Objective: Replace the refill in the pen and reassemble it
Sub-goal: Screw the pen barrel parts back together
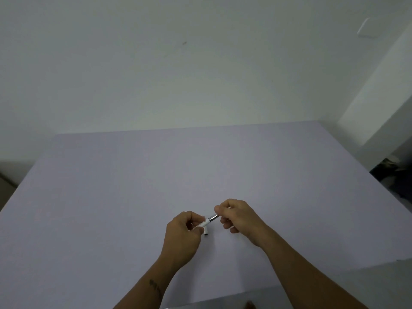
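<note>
My left hand (181, 235) grips a white pen barrel (205, 223), which points up and to the right above the table. A short white piece with a dark end (206, 231) sticks down from under the barrel near my left fingers. My right hand (237, 216) pinches the silver metal end (213, 217) that comes out of the barrel. Both hands meet a little above the lilac table (133, 186), near its front middle. My fingers hide the rest of the pen, and no loose refill shows.
The lilac table fills the lower half of the view and runs back to a plain pale wall (178, 74). Dark clutter lies on the floor past the table's right edge (392, 172). A white wall corner stands at the right (379, 97).
</note>
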`<act>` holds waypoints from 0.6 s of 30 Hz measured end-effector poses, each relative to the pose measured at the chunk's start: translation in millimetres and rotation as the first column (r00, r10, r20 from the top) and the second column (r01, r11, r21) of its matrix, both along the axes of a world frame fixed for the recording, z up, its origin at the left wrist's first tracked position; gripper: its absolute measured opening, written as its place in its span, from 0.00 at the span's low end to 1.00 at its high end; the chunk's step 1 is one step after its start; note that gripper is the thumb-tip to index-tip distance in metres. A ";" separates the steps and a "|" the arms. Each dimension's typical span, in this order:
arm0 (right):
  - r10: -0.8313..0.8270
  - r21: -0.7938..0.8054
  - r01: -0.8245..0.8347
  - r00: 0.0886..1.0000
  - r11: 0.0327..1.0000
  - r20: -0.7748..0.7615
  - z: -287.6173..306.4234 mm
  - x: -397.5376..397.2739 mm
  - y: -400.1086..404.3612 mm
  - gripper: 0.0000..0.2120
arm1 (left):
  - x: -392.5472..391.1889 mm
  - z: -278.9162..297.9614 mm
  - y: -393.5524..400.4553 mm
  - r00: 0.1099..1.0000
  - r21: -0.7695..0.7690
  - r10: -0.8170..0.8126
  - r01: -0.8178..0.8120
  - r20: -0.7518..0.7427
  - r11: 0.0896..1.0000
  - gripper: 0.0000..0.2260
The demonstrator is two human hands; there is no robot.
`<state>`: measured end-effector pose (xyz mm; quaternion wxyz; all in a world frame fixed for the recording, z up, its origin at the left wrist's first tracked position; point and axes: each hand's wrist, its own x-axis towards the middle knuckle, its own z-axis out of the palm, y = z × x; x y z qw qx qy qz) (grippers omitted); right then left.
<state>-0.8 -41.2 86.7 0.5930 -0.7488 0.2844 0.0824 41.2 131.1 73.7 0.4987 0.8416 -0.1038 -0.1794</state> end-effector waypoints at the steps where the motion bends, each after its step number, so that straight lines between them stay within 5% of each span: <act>1: -0.005 0.004 0.005 1.000 1.000 0.024 1.0 -1.2 -2.9 0.08 | -0.3 -0.1 -0.2 1.000 0.005 0.001 -0.001 -0.001 1.000 0.08; 10: 0.100 -0.135 -0.088 0.991 0.987 0.084 -2.7 -8.4 -4.7 0.04 | -1.5 3.7 -2.6 1.000 0.021 -0.013 0.014 -0.002 1.000 0.09; 18: 0.116 -0.226 -0.111 0.993 0.968 0.010 -0.6 -9.8 -2.1 0.23 | -2.8 4.9 -3.3 0.999 0.019 -0.038 0.038 0.008 0.999 0.11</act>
